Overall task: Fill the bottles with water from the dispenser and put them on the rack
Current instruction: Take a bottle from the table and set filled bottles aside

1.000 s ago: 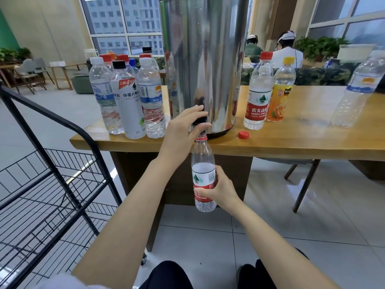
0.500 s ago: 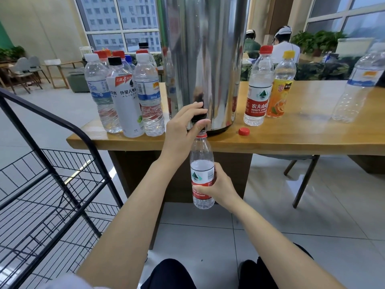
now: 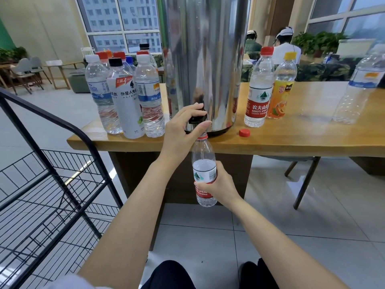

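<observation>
A tall steel water dispenser (image 3: 204, 59) stands on the wooden table (image 3: 291, 138). My left hand (image 3: 183, 130) grips its black tap (image 3: 196, 118) with fingers curled round the lever. Right below the tap, my right hand (image 3: 216, 184) holds an uncapped red-labelled bottle (image 3: 204, 170) upright, its mouth under the spout. Water reaches about the label's top. The bottle's red cap (image 3: 244, 132) lies on the table to the right.
Several capped bottles (image 3: 129, 97) stand left of the dispenser, two more (image 3: 268, 88) to its right and a clear one (image 3: 358, 88) far right. A black wire rack (image 3: 52, 184) stands at my left. People sit behind the table.
The water level in the held bottle has risen. Both hands keep their places at the tap and the bottle.
</observation>
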Demonstrator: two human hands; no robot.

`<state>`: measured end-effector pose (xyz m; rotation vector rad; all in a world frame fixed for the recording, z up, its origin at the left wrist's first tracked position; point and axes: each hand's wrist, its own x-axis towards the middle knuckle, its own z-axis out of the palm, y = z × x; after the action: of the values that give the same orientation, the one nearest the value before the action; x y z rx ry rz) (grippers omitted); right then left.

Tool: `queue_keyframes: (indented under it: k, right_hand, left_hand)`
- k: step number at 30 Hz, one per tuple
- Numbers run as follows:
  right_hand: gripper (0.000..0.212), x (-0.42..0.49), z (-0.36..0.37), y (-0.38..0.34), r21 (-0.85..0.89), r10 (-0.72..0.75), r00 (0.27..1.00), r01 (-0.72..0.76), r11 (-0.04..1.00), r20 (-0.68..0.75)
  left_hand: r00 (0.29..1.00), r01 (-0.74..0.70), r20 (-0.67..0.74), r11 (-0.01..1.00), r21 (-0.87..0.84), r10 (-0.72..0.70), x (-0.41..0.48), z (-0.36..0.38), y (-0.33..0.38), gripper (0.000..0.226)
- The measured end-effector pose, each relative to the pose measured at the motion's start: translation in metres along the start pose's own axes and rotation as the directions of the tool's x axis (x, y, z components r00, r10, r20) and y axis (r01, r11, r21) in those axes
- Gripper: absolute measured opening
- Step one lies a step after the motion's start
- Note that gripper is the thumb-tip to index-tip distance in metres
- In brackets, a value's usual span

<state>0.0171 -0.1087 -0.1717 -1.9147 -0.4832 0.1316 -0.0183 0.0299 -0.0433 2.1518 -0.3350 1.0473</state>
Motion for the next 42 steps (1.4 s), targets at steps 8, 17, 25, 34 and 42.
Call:
queue_keyframes:
  k: [8, 17, 25, 34, 42]
  right_hand:
    - [0.066, 0.0031, 0.0008, -0.0026, -0.03, -0.004, 1.0, 0.004, 1.0, -0.009]
    - [0.071, 0.0047, -0.0023, -0.0035, -0.069, 0.007, 1.0, -0.009, 0.998, -0.022]
    - [0.073, 0.0058, -0.0046, -0.0046, -0.112, -0.004, 1.0, 0.003, 0.994, -0.015]
    - [0.074, 0.0072, -0.0021, -0.0053, -0.09, 0.005, 1.0, -0.005, 0.996, -0.006]
    - [0.074, 0.0074, -0.0016, -0.0065, -0.096, 0.01, 1.0, -0.01, 0.995, -0.005]
  left_hand:
    - [0.999, 0.007, -0.044, 1.0, -0.026, -0.008, 0.0006, 0.0004, -0.0004, 0.021]
    - [0.998, 0.044, -0.03, 0.995, -0.086, -0.047, -0.0011, 0.0005, -0.0019, 0.022]
    - [0.998, 0.037, -0.044, 0.994, -0.098, -0.042, -0.0015, 0.0026, -0.0047, 0.025]
    - [0.998, 0.024, -0.048, 0.993, -0.118, -0.03, -0.0011, 0.0036, -0.0046, 0.036]
    - [0.998, 0.016, -0.057, 0.993, -0.117, -0.023, -0.0006, 0.0048, -0.0067, 0.033]
